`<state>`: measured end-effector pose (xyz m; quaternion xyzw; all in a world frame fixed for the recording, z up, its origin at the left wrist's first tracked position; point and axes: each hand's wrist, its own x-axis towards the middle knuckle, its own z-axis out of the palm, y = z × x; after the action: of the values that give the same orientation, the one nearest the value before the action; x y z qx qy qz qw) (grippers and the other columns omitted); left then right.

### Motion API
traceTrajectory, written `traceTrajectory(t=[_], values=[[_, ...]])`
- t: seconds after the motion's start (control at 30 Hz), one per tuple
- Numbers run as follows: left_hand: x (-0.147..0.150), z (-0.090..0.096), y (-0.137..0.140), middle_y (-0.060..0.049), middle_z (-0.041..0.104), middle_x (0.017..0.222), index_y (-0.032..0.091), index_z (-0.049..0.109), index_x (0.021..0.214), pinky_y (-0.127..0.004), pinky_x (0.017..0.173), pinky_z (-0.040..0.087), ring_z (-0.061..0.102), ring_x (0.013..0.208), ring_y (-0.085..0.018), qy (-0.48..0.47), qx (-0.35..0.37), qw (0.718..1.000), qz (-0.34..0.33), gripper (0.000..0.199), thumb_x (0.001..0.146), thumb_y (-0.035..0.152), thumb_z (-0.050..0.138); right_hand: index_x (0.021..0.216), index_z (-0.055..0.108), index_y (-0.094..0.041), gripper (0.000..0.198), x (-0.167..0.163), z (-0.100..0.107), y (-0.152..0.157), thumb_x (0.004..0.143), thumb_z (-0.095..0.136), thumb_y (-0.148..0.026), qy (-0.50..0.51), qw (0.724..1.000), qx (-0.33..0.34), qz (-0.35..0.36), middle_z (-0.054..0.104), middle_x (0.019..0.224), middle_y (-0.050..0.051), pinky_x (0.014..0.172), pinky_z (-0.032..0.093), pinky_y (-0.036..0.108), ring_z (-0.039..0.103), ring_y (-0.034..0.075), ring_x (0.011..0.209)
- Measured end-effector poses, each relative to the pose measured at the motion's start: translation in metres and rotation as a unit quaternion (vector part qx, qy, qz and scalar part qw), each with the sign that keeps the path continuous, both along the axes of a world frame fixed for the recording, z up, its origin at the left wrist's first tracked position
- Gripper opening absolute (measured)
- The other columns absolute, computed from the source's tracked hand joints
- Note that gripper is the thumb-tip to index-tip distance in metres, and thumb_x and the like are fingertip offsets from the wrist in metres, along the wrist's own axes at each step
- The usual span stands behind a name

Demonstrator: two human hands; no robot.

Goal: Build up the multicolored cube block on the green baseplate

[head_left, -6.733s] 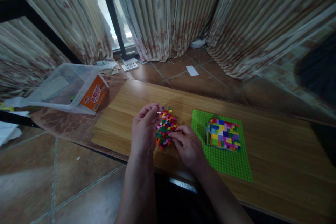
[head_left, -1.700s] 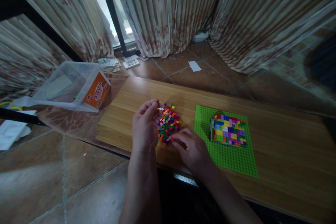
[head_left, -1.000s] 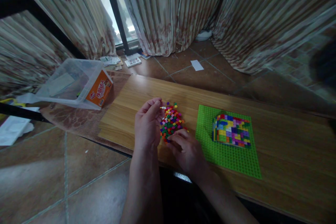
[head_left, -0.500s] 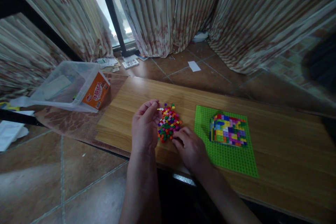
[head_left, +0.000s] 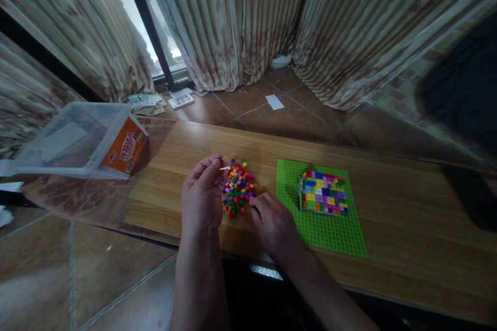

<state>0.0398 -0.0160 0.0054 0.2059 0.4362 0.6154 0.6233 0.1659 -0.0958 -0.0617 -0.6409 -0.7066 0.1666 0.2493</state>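
Note:
A loose pile of small colourful toy bricks lies on the wooden table. At the pile's left edge is my left hand, its thumb and fingers curled together; whatever they hold is too small to make out. My right hand rests at the pile's right edge with thumb and forefinger pinched close, and their tips hide what may be between them. Right of it, a green baseplate carries a block of multicoloured bricks built up in layers.
The wooden table runs off to the right, where a dark flat object lies. A clear plastic bin with an orange label stands at the left on a brown cloth. Papers lie on the tiled floor before the curtains.
The view has swung to the right, so the table and its contents appear further left. My right hand has drawn slightly away from the pile; my left hand keeps its curled pose beside it.

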Motion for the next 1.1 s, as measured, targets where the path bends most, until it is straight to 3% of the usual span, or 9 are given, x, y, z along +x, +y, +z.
traceTrajectory(t=[0.1,0.23,0.37,0.47,0.53,0.73,0.97,1.1], values=[[-0.001,-0.002,0.001,0.000,0.064,0.072,0.012,0.070,0.075,-0.016,0.054,0.043,0.053,0.057,-0.005,0.013,0.011,1.000,0.006,0.023,0.056,0.019,0.082,0.097,0.067,-0.019,0.021,0.005,0.006,-0.001,0.093,0.049,-0.010,0.046,0.999,0.012,0.006,0.064,0.090,0.007,0.079,0.048,0.032,0.059,0.020,0.087],[-0.001,-0.005,0.003,-0.001,0.064,0.072,0.012,0.070,0.074,-0.016,0.055,0.044,0.055,0.059,-0.006,0.024,0.016,1.000,0.003,0.023,0.056,0.019,0.082,0.104,0.068,-0.020,0.023,0.017,0.032,-0.001,0.095,0.047,-0.014,0.126,0.992,0.031,0.004,0.066,0.096,0.006,0.079,0.051,0.030,0.063,0.018,0.089],[0.002,-0.005,0.004,0.000,0.064,0.072,0.012,0.071,0.072,-0.015,0.055,0.046,0.056,0.061,-0.006,0.020,0.004,1.000,0.001,0.022,0.054,0.018,0.082,0.098,0.069,-0.023,0.021,0.039,0.059,-0.003,0.096,0.049,-0.018,0.143,0.988,0.043,-0.047,0.068,0.094,0.004,0.078,0.051,0.029,0.065,0.016,0.088],[0.003,-0.003,0.005,0.000,0.063,0.072,0.012,0.071,0.073,-0.014,0.053,0.046,0.055,0.061,-0.006,0.027,-0.003,1.000,0.002,0.024,0.052,0.018,0.083,0.095,0.070,-0.024,0.017,0.068,0.068,-0.004,0.094,0.053,-0.022,0.144,0.982,0.070,-0.101,0.069,0.096,0.003,0.081,0.050,0.031,0.065,0.017,0.091],[0.004,-0.003,0.005,0.000,0.063,0.072,0.012,0.071,0.073,-0.013,0.053,0.047,0.057,0.062,-0.006,0.028,-0.007,1.000,0.005,0.026,0.051,0.017,0.083,0.095,0.070,-0.024,0.016,0.093,0.067,-0.006,0.092,0.054,-0.026,0.161,0.972,0.087,-0.145,0.070,0.095,0.003,0.078,0.051,0.032,0.065,0.018,0.089],[0.008,-0.006,0.007,0.001,0.064,0.071,0.013,0.070,0.071,-0.012,0.054,0.049,0.057,0.060,-0.005,0.035,-0.013,0.999,0.001,0.019,0.057,0.018,0.082,0.090,0.071,-0.020,0.017,0.155,0.054,-0.013,0.085,0.061,-0.033,0.163,0.944,0.052,-0.281,0.071,0.081,0.003,0.071,0.050,0.033,0.066,0.018,0.073],[0.009,-0.010,0.007,0.000,0.066,0.074,0.012,0.071,0.074,-0.013,0.056,0.051,0.058,0.062,-0.006,0.030,-0.022,0.999,-0.003,0.017,0.059,0.014,0.079,0.084,0.070,-0.021,0.018,0.155,0.048,-0.011,0.085,0.056,-0.032,0.137,0.963,0.041,-0.230,0.070,0.085,0.003,0.073,0.048,0.032,0.063,0.018,0.076],[0.010,-0.009,0.008,-0.001,0.067,0.072,0.012,0.071,0.072,-0.011,0.054,0.050,0.059,0.062,-0.006,0.029,-0.026,0.999,0.007,0.011,0.062,0.013,0.076,0.081,0.072,-0.024,0.017,0.156,0.038,-0.007,0.086,0.057,-0.032,0.129,0.967,0.064,-0.208,0.066,0.094,0.005,0.076,0.047,0.033,0.061,0.020,0.088]])
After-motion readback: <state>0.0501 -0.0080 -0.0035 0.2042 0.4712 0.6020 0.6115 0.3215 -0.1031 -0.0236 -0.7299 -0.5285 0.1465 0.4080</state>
